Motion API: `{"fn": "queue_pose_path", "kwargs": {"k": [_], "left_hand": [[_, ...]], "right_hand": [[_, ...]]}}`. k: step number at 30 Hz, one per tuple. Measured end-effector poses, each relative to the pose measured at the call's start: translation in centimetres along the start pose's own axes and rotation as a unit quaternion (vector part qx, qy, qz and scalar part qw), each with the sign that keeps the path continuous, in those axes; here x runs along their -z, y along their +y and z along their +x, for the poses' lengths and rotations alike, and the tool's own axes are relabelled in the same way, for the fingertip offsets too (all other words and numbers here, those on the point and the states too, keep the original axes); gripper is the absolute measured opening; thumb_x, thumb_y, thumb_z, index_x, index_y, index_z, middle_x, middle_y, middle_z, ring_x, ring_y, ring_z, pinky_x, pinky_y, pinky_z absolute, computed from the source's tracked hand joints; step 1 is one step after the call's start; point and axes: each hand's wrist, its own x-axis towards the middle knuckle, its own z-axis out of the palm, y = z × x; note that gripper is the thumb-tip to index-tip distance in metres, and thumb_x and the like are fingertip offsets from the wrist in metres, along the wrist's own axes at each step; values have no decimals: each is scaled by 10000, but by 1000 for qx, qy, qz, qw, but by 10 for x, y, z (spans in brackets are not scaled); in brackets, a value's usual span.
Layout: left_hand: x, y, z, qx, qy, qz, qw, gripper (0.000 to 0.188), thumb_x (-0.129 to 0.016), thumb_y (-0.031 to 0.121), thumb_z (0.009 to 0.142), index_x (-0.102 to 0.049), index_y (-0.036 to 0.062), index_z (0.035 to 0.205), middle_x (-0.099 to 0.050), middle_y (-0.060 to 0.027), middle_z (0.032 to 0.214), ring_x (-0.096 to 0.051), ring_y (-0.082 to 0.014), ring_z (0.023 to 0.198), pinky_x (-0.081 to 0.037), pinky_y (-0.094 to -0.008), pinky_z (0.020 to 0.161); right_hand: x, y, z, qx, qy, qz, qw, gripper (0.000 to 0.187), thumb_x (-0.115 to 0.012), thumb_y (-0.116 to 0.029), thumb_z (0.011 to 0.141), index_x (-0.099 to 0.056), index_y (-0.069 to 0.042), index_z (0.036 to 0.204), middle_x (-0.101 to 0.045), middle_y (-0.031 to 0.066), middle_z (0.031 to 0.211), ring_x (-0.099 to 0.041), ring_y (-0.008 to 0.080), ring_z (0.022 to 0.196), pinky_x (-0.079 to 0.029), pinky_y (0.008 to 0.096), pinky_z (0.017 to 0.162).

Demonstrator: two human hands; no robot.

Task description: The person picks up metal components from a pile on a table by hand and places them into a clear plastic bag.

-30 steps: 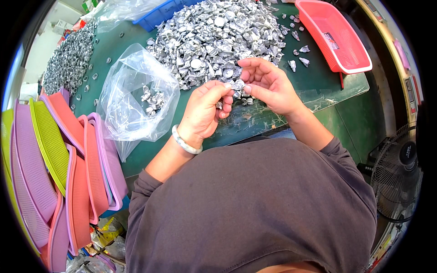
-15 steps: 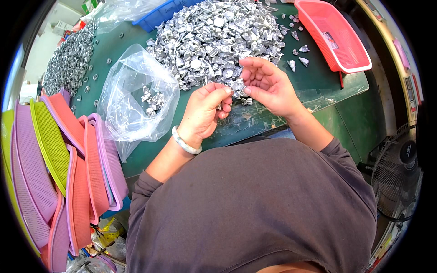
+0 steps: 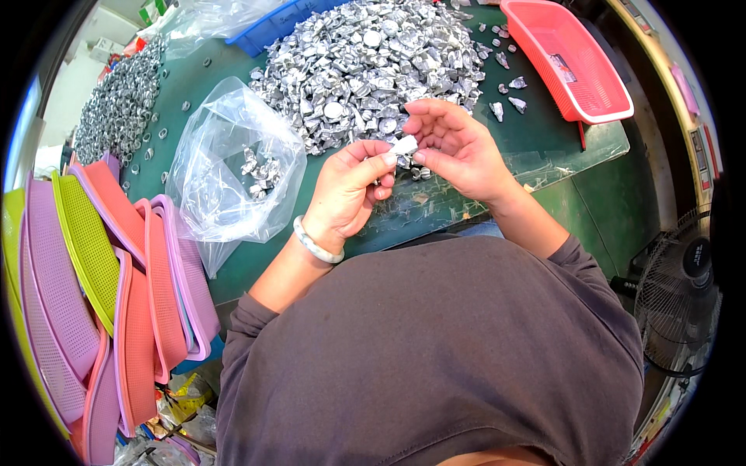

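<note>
My left hand (image 3: pixel 342 185), with a pale bangle on its wrist, pinches a small silver metal piece (image 3: pixel 403 145) between thumb and forefinger. Close by on the other side of that piece is my right hand (image 3: pixel 465 155), its fingers curled and its thumb held apart from them; whether a fingertip touches the piece I cannot tell. Just beyond both hands rises a big heap of similar silver metal pieces (image 3: pixel 373 70). Left of my left hand lies a clear plastic bag (image 3: pixel 210 194) with several silver pieces inside.
A pink basket (image 3: pixel 579 85) stands at the far right, near several loose pieces. A blue tray (image 3: pixel 264 31) sits behind the heap. Small metal rings (image 3: pixel 116 101) are piled at far left. Stacked plastic baskets (image 3: pixel 148 295) fill the near left; a fan (image 3: pixel 680 295) stands right.
The silver piece between my hands has turned and now shows a bright, pale side pointing up to the right. Both hands stay in nearly the same place.
</note>
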Motion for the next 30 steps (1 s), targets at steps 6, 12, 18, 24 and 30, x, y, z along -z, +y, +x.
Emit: {"fn": "queue_pose_path", "kwargs": {"k": [6,12,18,24,30], "left_hand": [[-4,4,-3,-3,-12,-19,1000,116,-530,105,848,-563,16,915,-554,-43,744,-496,-105,612,-381,-206,504],[-2,4,-3,-5,-22,-20,1000,176,-490,154,875,-574,3,910,-556,-51,763,-497,-115,635,-393,-213,514],[-4,5,-3,-8,-24,-16,1000,175,-487,147,875,-571,-2,910,-554,-47,762,-497,-115,632,-399,-215,514],[-4,5,-4,-8,-17,-5,1000,174,-490,138,871,-566,-10,921,-553,-44,762,-495,-112,628,-395,-210,513],[-5,6,-5,-9,-13,5,1000,169,-494,131,867,-567,-9,928,-552,-39,745,-495,-107,623,-389,-202,510]], "right_hand": [[2,5,0,-47,2,30,998,457,-554,66,764,-431,-9,1198,-521,57,1016,-505,111,941,-426,250,838],[4,9,1,-90,1,89,992,435,-569,32,770,-446,-8,1186,-536,61,1013,-517,119,937,-445,254,812],[3,8,1,-100,1,91,991,404,-566,20,781,-457,-3,1170,-544,67,992,-532,122,898,-462,259,776],[4,9,1,-126,-16,117,985,382,-553,-10,808,-446,-4,1176,-559,80,991,-561,140,860,-475,267,738],[6,8,2,-150,-31,158,975,374,-544,-16,818,-443,-3,1178,-562,87,999,-571,147,839,-478,270,728]]}}
